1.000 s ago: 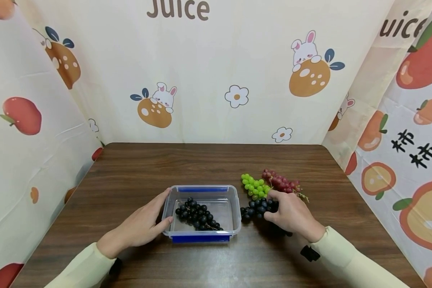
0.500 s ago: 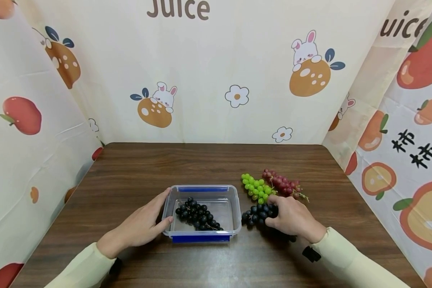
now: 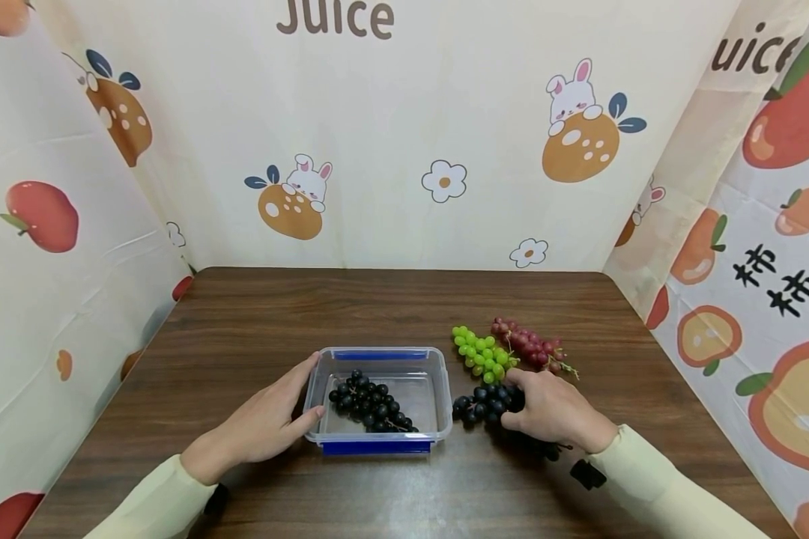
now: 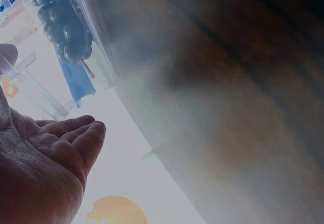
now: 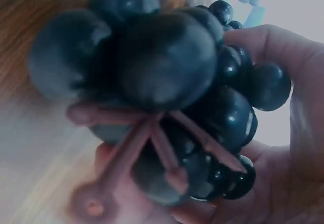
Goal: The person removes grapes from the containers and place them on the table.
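A clear plastic food container with blue clips sits at the middle of the table, a bunch of black grapes lying inside it. Against its left side rests my left hand, fingers long and straight, thumb at the near left rim. Right of the container, my right hand grips a second bunch of black grapes. In the right wrist view its brown stem points at the camera, while thumb and fingers curl round the dark berries. The palm covers part of this bunch in the head view.
Just behind the right hand lie a bunch of green grapes and a bunch of red grapes, side by side. The brown wooden table is enclosed at the back and sides by fruit-printed cloth.
The right hand and the black grapes it holds have shifted slightly toward the person, uncovering more of the green bunch. The left hand and container have stayed put.
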`<state>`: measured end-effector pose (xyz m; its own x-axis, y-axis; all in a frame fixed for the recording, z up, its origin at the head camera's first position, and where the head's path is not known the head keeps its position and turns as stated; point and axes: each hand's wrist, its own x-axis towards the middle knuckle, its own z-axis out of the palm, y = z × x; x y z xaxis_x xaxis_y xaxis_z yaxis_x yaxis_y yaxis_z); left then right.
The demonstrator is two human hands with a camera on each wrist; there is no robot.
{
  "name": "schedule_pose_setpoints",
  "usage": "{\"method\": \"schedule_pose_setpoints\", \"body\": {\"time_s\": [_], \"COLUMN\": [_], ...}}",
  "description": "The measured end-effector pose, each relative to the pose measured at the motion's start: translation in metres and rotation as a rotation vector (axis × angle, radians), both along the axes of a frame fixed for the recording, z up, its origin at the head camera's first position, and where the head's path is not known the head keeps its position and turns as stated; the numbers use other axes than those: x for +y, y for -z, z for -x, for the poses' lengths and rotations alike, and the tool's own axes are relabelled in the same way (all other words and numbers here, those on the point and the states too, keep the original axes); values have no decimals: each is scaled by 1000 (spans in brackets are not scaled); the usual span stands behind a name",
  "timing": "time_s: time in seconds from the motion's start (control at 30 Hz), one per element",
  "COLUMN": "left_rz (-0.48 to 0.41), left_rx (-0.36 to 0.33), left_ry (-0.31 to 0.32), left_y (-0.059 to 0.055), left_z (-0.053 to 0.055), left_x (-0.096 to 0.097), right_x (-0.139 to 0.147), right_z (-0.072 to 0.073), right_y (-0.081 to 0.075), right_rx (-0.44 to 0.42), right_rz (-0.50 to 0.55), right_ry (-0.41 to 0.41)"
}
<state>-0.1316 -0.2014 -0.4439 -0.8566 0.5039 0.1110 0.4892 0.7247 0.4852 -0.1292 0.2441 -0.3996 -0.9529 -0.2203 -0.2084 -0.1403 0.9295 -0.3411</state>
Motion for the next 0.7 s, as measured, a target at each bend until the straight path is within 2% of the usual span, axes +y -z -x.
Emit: {"method": "schedule_pose_setpoints", "body": {"time_s": [0.47,0.7], "left_rz": [-2,-2], "left_rx": [0,2], "left_ry": [2,4], "left_y": [-1,0], "left_z": [0,0], "left_x": [0,0], "right_x": [5,6], "right_z": [-1,-1], "right_y": [-5,-4], "right_rx": [59,138], "right_rz": [-72,-77], "right_ry": [-62,-61]}}
